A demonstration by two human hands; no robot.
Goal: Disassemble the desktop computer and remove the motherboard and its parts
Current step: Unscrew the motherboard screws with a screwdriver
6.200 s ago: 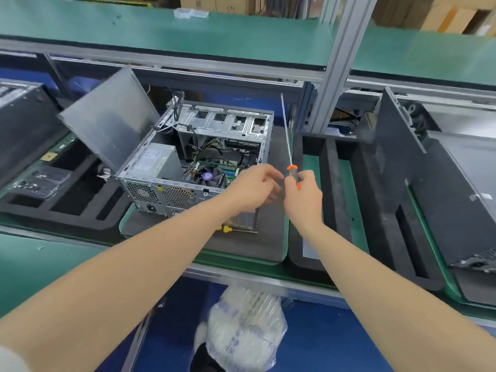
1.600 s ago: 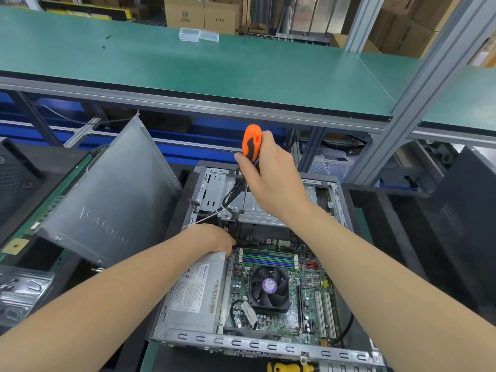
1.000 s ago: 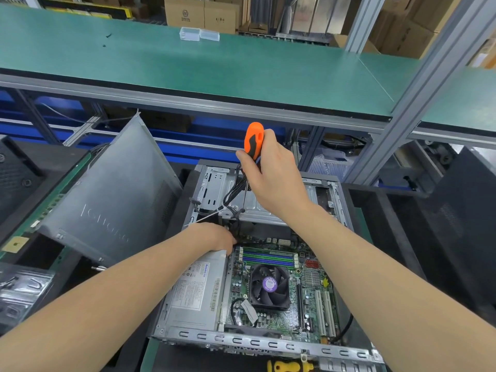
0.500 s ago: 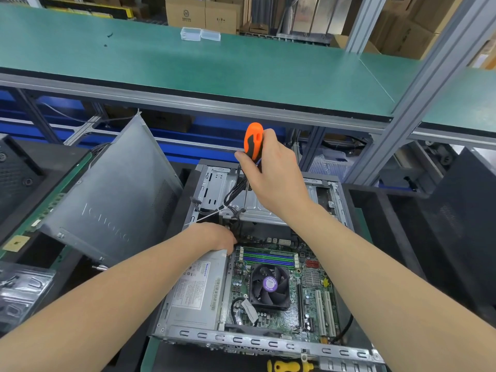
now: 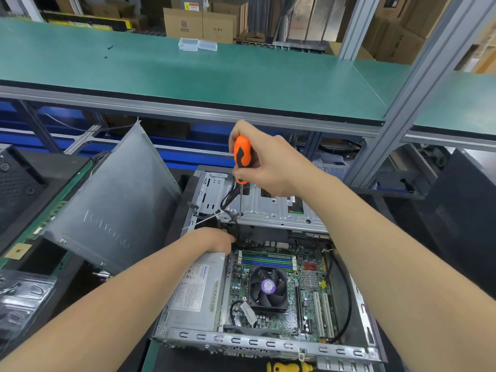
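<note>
The right hand (image 5: 268, 162) clenches the orange screwdriver (image 5: 242, 154) upright, tip down on the drive cage (image 5: 271, 208), likely to free a screw, while the left hand (image 5: 212, 240) reaches just under that cage, its grip hidden, beside the motherboard (image 5: 308, 299) lying unremoved below the cage

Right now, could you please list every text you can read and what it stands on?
"lenovo", embossed, seen flipped: leaning grey metal side panel.
Silver power supply's white label: too small to read.
Purple fan sticker: blurred.
Brown cardboard boxes' print: too small.
</note>
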